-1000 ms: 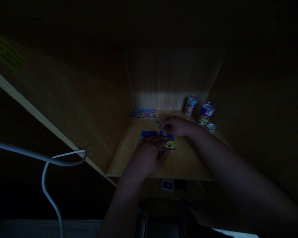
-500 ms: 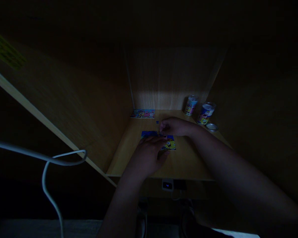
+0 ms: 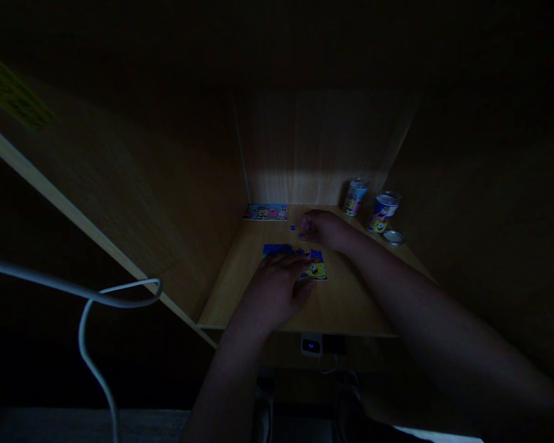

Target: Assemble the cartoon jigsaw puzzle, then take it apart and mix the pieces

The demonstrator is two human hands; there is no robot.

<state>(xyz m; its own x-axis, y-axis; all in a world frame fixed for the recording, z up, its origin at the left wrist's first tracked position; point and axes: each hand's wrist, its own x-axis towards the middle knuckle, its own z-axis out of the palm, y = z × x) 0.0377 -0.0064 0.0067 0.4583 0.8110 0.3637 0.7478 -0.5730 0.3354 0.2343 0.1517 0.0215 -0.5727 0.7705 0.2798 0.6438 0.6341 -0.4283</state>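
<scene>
On the wooden shelf lies a jigsaw puzzle [image 3: 317, 268] with a bright cartoon picture, partly covered by my left hand [image 3: 281, 280]. That hand rests flat over it, fingers stretched out and thumb apart. Just beyond the puzzle's upper edge, my right hand [image 3: 321, 227] pinches a small dark puzzle piece [image 3: 301, 235] between thumb and fingertips. A single loose blue piece [image 3: 292, 228] lies a little to the left of those fingertips. The dim light hides the detail of the held piece.
A second cartoon puzzle [image 3: 266, 212] lies at the back left. Two cartoon-printed cans, a smaller can [image 3: 355, 198] and a larger can [image 3: 382, 213], stand at the back right beside a round lid [image 3: 394, 237]. A white cable [image 3: 85, 344] loops at left.
My right hand has moved up and away from the puzzle's top edge, with the small piece in its fingertips. My left hand has stayed in place.
</scene>
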